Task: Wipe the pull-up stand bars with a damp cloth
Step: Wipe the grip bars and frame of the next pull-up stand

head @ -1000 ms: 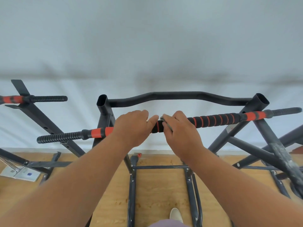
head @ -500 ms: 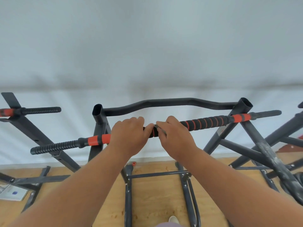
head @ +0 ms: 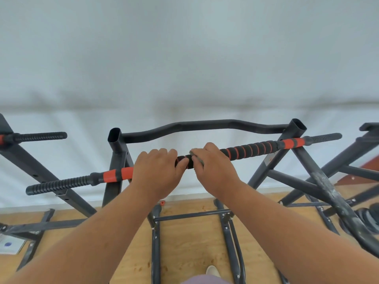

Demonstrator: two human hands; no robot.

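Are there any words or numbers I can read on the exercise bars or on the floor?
None can be read.
Sticker on the right upright: reddish mark, too blurred to read.
White sheet on the floor, lower left: blue round mark, too small to read.

Nothing legible showing anywhere. Sitting on the right upright (head: 270, 158) of the pull-up stand, a pale sticker (head: 271, 156) carrying faint reddish marks, too blurred for reading. Lying on the floor (head: 190, 251) at lower left, a white sheet (head: 11, 243) bearing a small blue round mark, too small for making out as letters or a sign. Appearing on the foam-gripped bar (head: 252, 149), only orange bands, no lettering.
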